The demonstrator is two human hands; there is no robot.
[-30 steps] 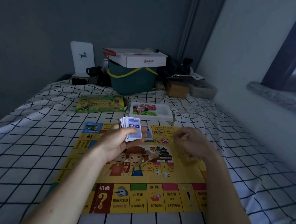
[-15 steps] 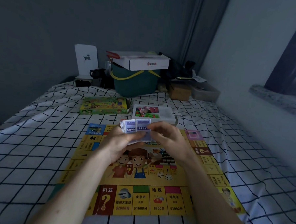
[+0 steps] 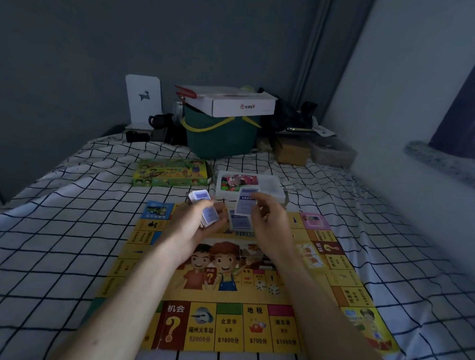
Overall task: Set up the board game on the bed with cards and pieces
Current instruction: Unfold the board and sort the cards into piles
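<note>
Yellow printed paper makes up the square game board (image 3: 253, 329), which lies flat on the bed's white sheet with a black grid (image 3: 48, 252); its near edge shows squares with a question mark, a train and prices. Two small white dice (image 3: 268, 287) sit on the board's middle picture, just right of the two cartoon children. Both bare forearms reach out over the board. Above its far half, the left hand (image 3: 194, 227) grips a thick stack of small blue-backed cards (image 3: 203, 209), thumb laid across the top. Close beside it, the right hand (image 3: 267, 222) pinches a single blue-and-white card (image 3: 246, 201), held upright. Between the hands a few more blue cards (image 3: 238, 224) lie on the board. Past the far edge rest a green illustrated game box (image 3: 172, 172) and, to its right, a white tray of coloured pieces (image 3: 248, 183). Against the grey wall stand a dark green bucket with a yellow handle (image 3: 222, 137) topped by a white cardboard box (image 3: 235, 101), and a white bookend with a deer cutout (image 3: 143, 99).
</note>
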